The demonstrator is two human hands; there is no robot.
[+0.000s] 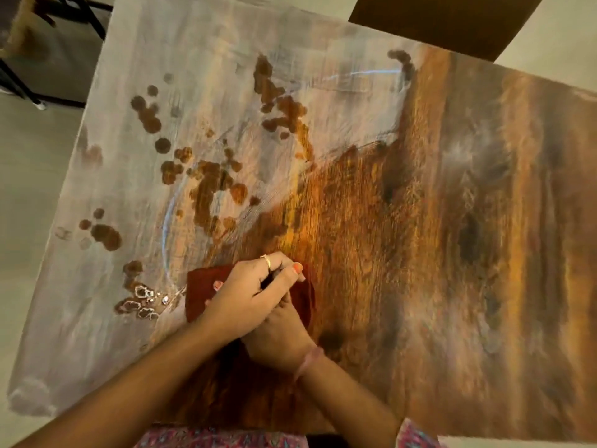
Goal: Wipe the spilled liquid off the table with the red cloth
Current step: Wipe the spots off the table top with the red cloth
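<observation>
The red cloth (pixel 200 286) lies flat on the wooden table (pixel 420 237), near the front edge. My left hand (pixel 248 292) is on top of it with bent fingers that grip the cloth. Crossed beneath it, my right hand (pixel 277 337) also rests on the cloth, its fingers hidden under the left hand. Spilled liquid (pixel 206 189) sits in brown drops and smears on the table's left half, up to the far side. Some shiny drops (pixel 142 302) lie just left of the cloth. A wet wiped streak curves between them.
The table's left edge (pixel 64 189) drops to a pale floor. A black metal frame (pixel 38 59) stands at the top left beyond the table. A dark brown surface (pixel 452 21) shows past the far edge.
</observation>
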